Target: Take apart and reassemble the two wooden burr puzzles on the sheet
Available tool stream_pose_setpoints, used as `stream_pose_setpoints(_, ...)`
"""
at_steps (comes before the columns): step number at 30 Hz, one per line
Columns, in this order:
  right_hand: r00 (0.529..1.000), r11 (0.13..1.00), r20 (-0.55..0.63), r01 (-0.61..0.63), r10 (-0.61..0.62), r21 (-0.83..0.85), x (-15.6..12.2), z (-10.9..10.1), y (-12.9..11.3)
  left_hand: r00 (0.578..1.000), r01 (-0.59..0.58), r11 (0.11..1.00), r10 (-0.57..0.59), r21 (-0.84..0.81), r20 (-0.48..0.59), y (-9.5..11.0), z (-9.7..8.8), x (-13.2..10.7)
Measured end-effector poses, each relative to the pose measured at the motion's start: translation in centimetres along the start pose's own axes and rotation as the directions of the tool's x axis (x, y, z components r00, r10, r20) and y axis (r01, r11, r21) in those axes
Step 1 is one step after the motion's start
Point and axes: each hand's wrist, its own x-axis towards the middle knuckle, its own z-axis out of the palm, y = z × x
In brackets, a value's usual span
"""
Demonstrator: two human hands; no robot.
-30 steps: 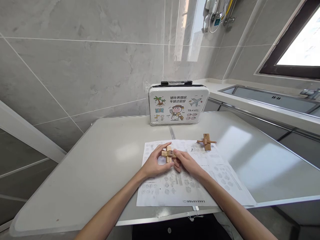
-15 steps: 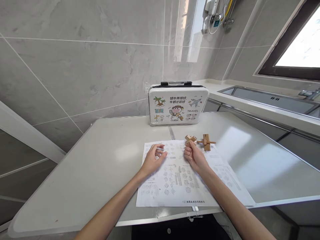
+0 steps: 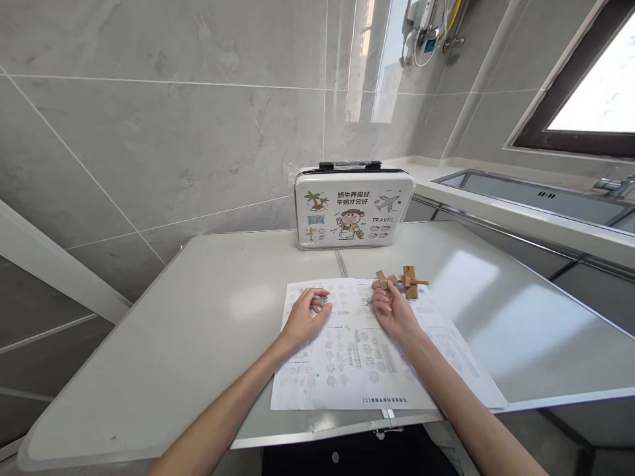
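Note:
My right hand (image 3: 393, 312) is closed on a small wooden interlocking puzzle (image 3: 383, 280), pinched between thumb and fingers above the top of the printed sheet. Just to its right lies a second wooden puzzle (image 3: 411, 282), cross-shaped, with a dark mark on its upper piece. Whether the two puzzles touch I cannot tell. My left hand (image 3: 306, 315) rests on the left part of the instruction sheet (image 3: 347, 393), fingers loosely curled and apart from the thumb, holding nothing. Small line drawings of puzzle shapes cover the sheet.
A white carry case (image 3: 354, 208) with cartoon prints and a black handle stands at the back of the folding table (image 3: 163, 344), against the tiled wall. A counter with a sink (image 3: 536, 198) runs along the right side.
My right hand has moved slightly to the right with the held puzzle, closer to the other one, and the puzzle has turned a little. My left hand has barely moved.

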Motion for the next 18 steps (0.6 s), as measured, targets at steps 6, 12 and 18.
stream_pose_setpoints(6,0.993,0.973,-0.030,-0.102,0.111,0.209,-0.4,0.6,-0.6,1.000,0.005,1.000,-0.006,0.009,0.013,0.1,0.0,0.0)
stream_pose_setpoints(12,0.996,0.992,-0.025,-0.080,0.083,0.094,-0.6,1.0,-0.2,1.000,0.005,1.000,-0.006,0.024,0.012,0.3,0.0,-0.1)
stream_pose_setpoints(18,1.000,0.943,-0.001,0.000,0.000,-0.332,-1.7,2.3,1.3,1.000,-0.003,0.999,0.003,0.038,0.008,0.4,0.0,-0.1)
